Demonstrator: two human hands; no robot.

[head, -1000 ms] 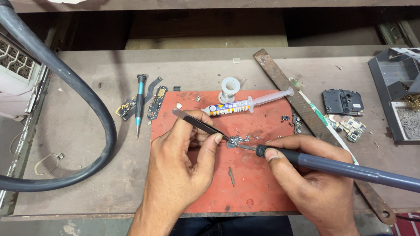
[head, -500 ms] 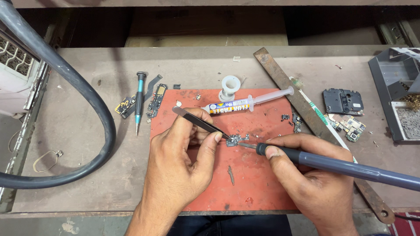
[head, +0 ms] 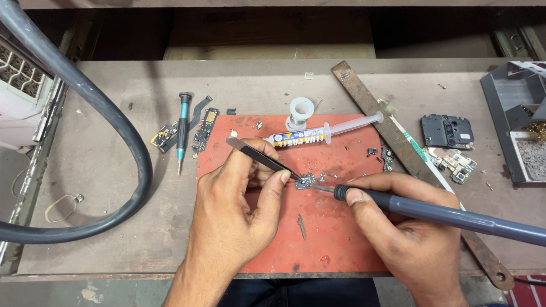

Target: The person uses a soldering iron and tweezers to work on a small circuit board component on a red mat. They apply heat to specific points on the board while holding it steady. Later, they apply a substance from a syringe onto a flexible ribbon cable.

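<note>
Tweezers (head: 259, 153) pinched in left hand (head: 236, 213), tips on small circuit part (head: 309, 181) mid red mat (head: 335, 227), right hand (head: 409, 233) gripping soldering iron (head: 432, 213) pen-style, near table's front edge.

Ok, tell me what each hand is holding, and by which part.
The left hand pinches the tweezers around mid-length. The right hand grips the soldering iron at the handle's front end.

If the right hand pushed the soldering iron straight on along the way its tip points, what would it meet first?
The right hand aims the soldering iron left and slightly up. Its tip looks to be at the small circuit part on the red mat; beyond that come the tweezers in the left hand.
</note>
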